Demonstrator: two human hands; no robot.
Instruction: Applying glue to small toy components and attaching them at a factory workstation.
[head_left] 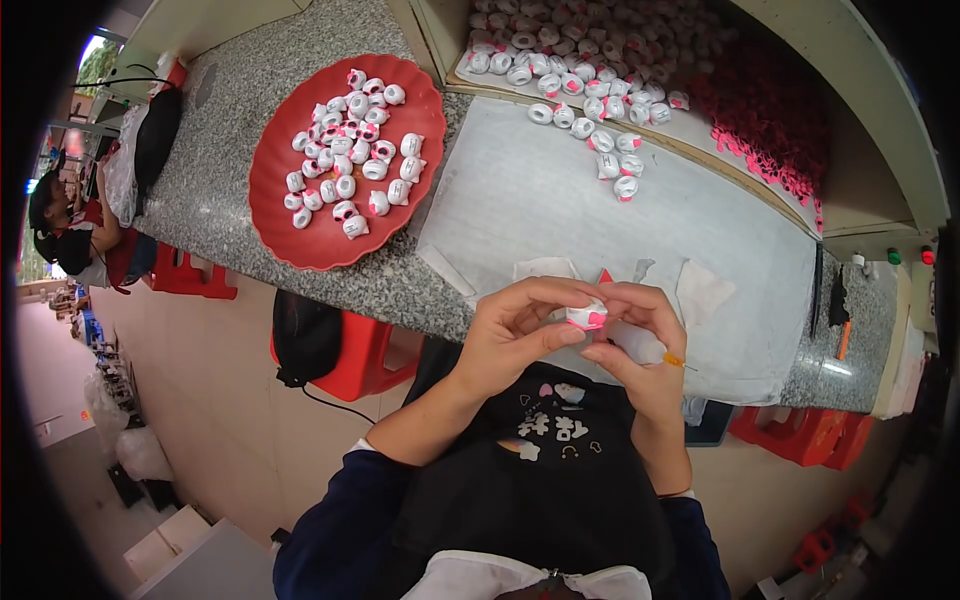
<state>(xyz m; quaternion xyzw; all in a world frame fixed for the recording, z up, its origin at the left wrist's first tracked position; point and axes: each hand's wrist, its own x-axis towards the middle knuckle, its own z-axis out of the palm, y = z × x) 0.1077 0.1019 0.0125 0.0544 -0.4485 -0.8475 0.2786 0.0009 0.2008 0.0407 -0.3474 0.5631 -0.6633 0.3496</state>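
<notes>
In front of my chest, my left hand point(515, 335) pinches a small white cat-head-shaped plastic piece point(583, 314) with a pink part on its side. The fingers of my right hand point(650, 330) meet it from the other side. Against the right palm rests a translucent squeeze bottle point(636, 344), its orange-based needle tip pointing out to the right. Both hands hover over the near edge of a pale work sheet point(500, 200). Several similar white pieces point(607, 166) stand at the sheet's far side. More fill a red scalloped plate point(268, 170) at the left.
A shelf at the back holds a mass of white pieces point(610, 40) and a heap of small pink parts point(770, 130). Scraps of white paper point(703, 290) lie on the sheet. Red stools point(365, 355) stand below the granite counter point(220, 130). Another person point(75, 225) sits far left.
</notes>
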